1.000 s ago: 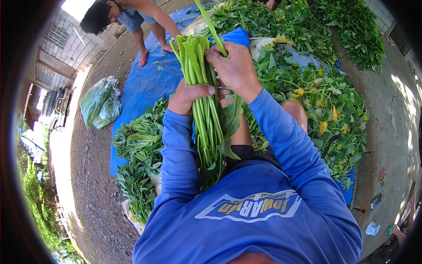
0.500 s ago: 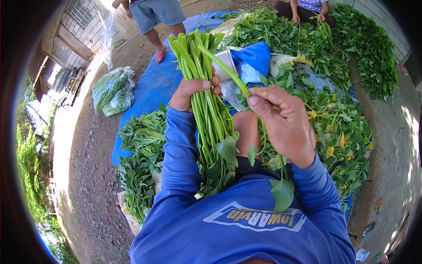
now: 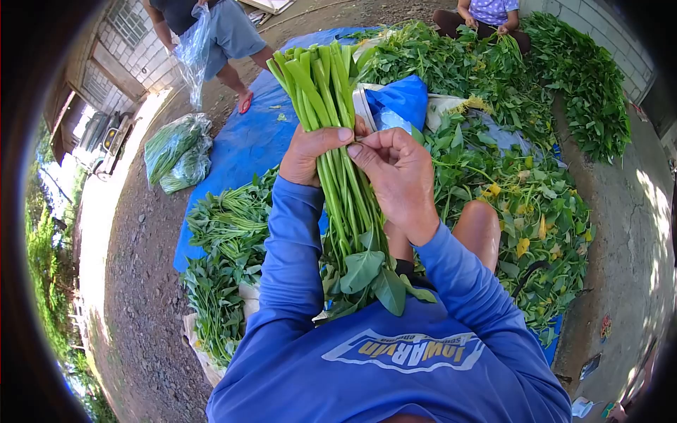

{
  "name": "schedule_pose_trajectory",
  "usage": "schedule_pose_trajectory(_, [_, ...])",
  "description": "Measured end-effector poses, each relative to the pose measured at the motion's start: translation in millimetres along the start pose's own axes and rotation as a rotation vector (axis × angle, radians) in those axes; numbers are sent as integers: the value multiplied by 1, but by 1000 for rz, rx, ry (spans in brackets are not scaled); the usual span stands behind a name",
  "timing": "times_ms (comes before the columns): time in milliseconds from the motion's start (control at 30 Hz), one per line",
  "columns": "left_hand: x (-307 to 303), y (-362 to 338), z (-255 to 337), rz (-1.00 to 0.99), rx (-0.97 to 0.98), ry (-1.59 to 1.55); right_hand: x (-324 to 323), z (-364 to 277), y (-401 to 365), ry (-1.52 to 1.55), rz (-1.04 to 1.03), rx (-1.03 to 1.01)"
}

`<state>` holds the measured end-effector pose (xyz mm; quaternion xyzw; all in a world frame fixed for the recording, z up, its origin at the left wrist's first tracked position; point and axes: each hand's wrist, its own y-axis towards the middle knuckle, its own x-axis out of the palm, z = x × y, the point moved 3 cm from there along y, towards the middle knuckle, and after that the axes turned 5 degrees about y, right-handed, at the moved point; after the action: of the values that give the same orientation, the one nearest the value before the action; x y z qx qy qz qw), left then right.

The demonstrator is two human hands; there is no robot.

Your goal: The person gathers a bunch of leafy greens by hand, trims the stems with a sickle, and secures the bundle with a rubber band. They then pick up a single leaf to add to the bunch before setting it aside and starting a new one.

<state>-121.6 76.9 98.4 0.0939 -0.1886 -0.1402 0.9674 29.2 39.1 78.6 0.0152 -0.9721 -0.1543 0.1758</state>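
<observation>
My left hand (image 3: 310, 151) is closed around a bunch of water spinach (image 3: 338, 187), its thumb across the front. The thick, pale green cut stems (image 3: 317, 77) point up and away from me. Broad leaves (image 3: 367, 271) hang at the lower end, over my lap. Thumb and fingers of my right hand (image 3: 396, 173) are pinched together at the bunch's right edge, touching it beside my left fingertips. What lies in that pinch is hidden.
A blue tarp (image 3: 247, 141) lies under heaps of loose greens (image 3: 522, 211) and a smaller pile (image 3: 226, 233). Filled plastic bags (image 3: 180, 151) sit on gravel. One person (image 3: 229, 42) stands holding clear plastic (image 3: 190, 56); another person (image 3: 486, 17) sits handling greens.
My right hand has moved left to the bunch, and the single stem it held apart now lies against the others. The standing person has come further into view with a plastic bag.
</observation>
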Motion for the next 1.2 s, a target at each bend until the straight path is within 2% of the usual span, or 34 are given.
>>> schedule_pose_trajectory(100, [8,-4,15,-25,43,7,-1,3,6,248,-50,280])
schedule_pose_trajectory(133, [8,-3,17,-18,60,19,-3,3,11,156,-78,309])
schedule_pose_trajectory(233, [-4,-4,20,21,36,146,-10,6,26,-97,-203,186])
schedule_pose_trajectory(300, [-15,-3,29,29,68,198,-9,2,35,-96,-372,235])
schedule_pose_trajectory(333, [-18,-2,34,27,111,181,-9,-9,35,-67,-418,160])
schedule_pose_trajectory(433, [-26,-4,54,37,203,162,-25,-25,17,-195,-477,97])
schedule_pose_trajectory(467, [-25,-5,60,60,208,140,-26,-22,5,-180,-489,184])
schedule_pose_trajectory(567, [-34,-4,58,59,179,122,-15,-28,-27,-481,-501,218])
schedule_pose_trajectory(600, [-37,-3,55,63,185,110,-16,-19,-33,-512,-450,87])
schedule_pose_trajectory(700, [-39,1,49,45,271,73,-19,6,-37,-299,-455,179])
schedule_pose_trajectory(733, [-39,1,48,33,311,62,-22,4,-36,-322,-458,210])
schedule_pose_trajectory(833, [-38,-3,48,65,237,95,-29,-17,-41,-607,-310,-121])
schedule_pose_trajectory(867, [-39,-1,48,40,270,89,-24,-26,-45,-886,-303,-455])
schedule_pose_trajectory(900, [-41,3,50,7,319,97,-16,-17,-50,-903,-348,-515])
schedule_pose_trajectory(933, [-38,2,53,64,264,4,-9,-3,-59,-922,-390,-578])
schedule_pose_trajectory(1000, [-38,0,68,-46,180,155,11,25,-76,-787,-365,-611])
schedule_pose_trajectory(1100, [-51,-12,101,-173,-62,418,25,25,-88,-572,-786,-379])
schedule_pose_trajectory(1200, [-62,-38,70,-248,-388,454,-13,31,-84,-250,-533,178])
